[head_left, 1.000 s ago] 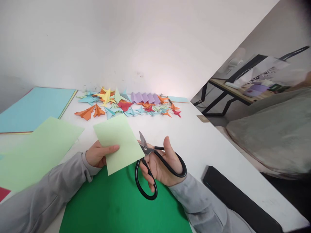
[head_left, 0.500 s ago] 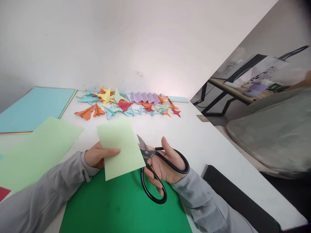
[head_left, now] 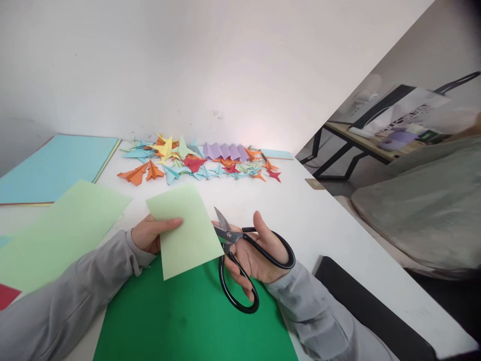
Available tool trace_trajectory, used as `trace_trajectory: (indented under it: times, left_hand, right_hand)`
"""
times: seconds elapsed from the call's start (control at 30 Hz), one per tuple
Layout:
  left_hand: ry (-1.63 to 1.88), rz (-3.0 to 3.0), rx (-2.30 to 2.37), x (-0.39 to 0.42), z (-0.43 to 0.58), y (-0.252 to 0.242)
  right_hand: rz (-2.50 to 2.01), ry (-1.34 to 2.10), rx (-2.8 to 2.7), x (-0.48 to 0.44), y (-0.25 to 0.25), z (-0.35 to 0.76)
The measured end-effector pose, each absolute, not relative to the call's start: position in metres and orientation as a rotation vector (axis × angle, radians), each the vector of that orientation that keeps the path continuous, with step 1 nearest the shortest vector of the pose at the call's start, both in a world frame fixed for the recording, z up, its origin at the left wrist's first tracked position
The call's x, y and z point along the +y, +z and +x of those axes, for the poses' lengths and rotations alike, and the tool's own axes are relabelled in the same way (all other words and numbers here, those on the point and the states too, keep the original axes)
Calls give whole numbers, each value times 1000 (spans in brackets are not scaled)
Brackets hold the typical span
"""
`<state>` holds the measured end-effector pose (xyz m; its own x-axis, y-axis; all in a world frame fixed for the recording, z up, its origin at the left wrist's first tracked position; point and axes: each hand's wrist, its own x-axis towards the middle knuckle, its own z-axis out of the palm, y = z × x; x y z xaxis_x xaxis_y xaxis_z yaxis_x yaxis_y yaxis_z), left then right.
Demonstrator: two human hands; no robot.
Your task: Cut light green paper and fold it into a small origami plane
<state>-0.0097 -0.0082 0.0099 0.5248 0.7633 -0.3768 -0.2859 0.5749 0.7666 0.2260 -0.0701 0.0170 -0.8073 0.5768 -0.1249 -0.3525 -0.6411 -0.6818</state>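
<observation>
My left hand [head_left: 152,232] pinches a light green sheet of paper [head_left: 190,240] by its left edge, thumb on the front face and the other fingers behind. My right hand [head_left: 255,253] holds black-handled scissors [head_left: 244,281], with the thumb and fingers through the handle loops. The scissor blades are spread apart beside the sheet's right edge; the lower blade is partly hidden behind the paper, so I cannot tell whether it touches. Both hands are raised over a dark green sheet [head_left: 180,316] lying on the white table [head_left: 300,210].
Several folded paper shapes [head_left: 194,163] lie along the wall, with a pleated purple paper [head_left: 225,151] among them. A blue sheet stack [head_left: 63,160] and a larger light green sheet [head_left: 67,230] are at left. A long black object [head_left: 368,306] lies at right.
The paper in my left hand has tilted slightly, its upper left corner shifting left, and the left thumb sits a little higher. The scissors stay spread by its right edge. The view has shifted slightly.
</observation>
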Motion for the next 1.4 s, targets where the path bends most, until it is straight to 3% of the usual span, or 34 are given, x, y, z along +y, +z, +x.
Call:
trace_trajectory:
  times: [0.4,0.83,1.4]
  left_hand:
    - [834,684,871,-8,-5,13]
    - [654,631,888,-6,-10,10]
    - [697,655,822,-16,-3,10]
  right_hand:
    - [-614,2253,-879,-70,15,219]
    - [-621,2338,-950,-72,14,224]
    - [-593,2304,-842,-71,14,216]
